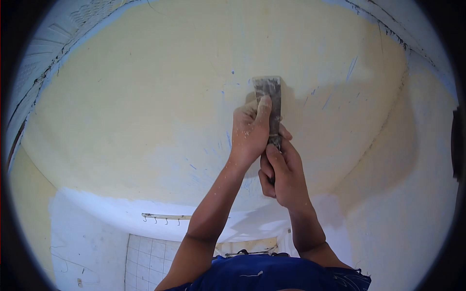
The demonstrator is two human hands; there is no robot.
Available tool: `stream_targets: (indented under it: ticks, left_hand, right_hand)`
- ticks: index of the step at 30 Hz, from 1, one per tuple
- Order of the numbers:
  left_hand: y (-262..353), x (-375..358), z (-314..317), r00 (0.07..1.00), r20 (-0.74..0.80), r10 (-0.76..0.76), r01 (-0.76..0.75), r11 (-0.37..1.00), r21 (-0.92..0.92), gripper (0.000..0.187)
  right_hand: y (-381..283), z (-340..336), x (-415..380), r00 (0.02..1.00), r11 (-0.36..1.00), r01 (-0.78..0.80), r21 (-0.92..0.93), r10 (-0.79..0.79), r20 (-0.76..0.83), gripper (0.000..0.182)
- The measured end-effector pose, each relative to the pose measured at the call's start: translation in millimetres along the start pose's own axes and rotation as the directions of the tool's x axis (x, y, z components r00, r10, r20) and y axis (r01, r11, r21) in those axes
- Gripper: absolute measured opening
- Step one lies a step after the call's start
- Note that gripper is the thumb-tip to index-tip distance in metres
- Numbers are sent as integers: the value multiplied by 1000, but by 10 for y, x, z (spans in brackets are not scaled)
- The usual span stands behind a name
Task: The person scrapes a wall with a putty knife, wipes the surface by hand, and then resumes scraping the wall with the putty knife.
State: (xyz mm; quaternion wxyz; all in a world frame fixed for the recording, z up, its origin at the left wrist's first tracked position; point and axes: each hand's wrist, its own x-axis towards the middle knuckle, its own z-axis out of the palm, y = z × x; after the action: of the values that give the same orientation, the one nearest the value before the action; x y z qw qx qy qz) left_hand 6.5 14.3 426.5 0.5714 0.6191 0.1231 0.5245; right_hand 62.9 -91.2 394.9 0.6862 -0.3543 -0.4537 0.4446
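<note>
A scraper [274, 104] with a dull, dust-smeared metal blade lies against a pale yellow wall [160, 87], its wide edge pointing up. My left hand [250, 127] grips the blade from the left side, thumb pressed along its face and the other fingers partly hidden behind it. Lower down, my right hand [287, 177] is wrapped round the handle, most of which is covered by the fingers. Pale dust and flakes cling to my left hand and forearm. Blue scratches and bare blue patches mark the yellow paint around the scraper.
Beyond my left forearm, a hook rail [165, 216] is fixed to the white lower wall. White tiles [145, 257] show at the bottom. A dark object [457, 143] sits at the right edge. Cracked, peeling seams border the yellow surface.
</note>
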Motion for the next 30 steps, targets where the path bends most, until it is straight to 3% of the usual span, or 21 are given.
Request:
stream_targets:
  ticks: [5, 7, 17, 19, 22, 30]
  left_hand:
    - [70, 98, 13, 1000, -7, -1, 1, 1000, -20, 43]
    - [156, 178, 27, 997, 15, 71, -70, 997, -28, 43]
    - [218, 130, 47, 1000, -15, -4, 4, 1000, -15, 41]
    - [310, 229, 65, 997, 11, 83, -83, 996, 45, 41]
    - [359, 214, 78, 998, 9, 65, -65, 998, 8, 42]
    - [311, 276, 45, 996, 13, 90, -90, 996, 13, 41]
  right_hand:
    - [-112, 27, 68, 999, 999, -37, 29, 38, -15, 17]
    - [-192, 44, 131, 1000, 1000, -2, 8, 2, 7, 17]
    - [-202, 89, 85, 1000, 1000, 5, 21, -5, -21, 16]
    - [-285, 69, 172, 997, 999, 47, 7, -47, 54, 15]
    - [-237, 107, 177, 994, 994, 104, 39, -105, 24, 15]
    - [-320, 117, 199, 998, 999, 41, 32, -42, 44, 18]
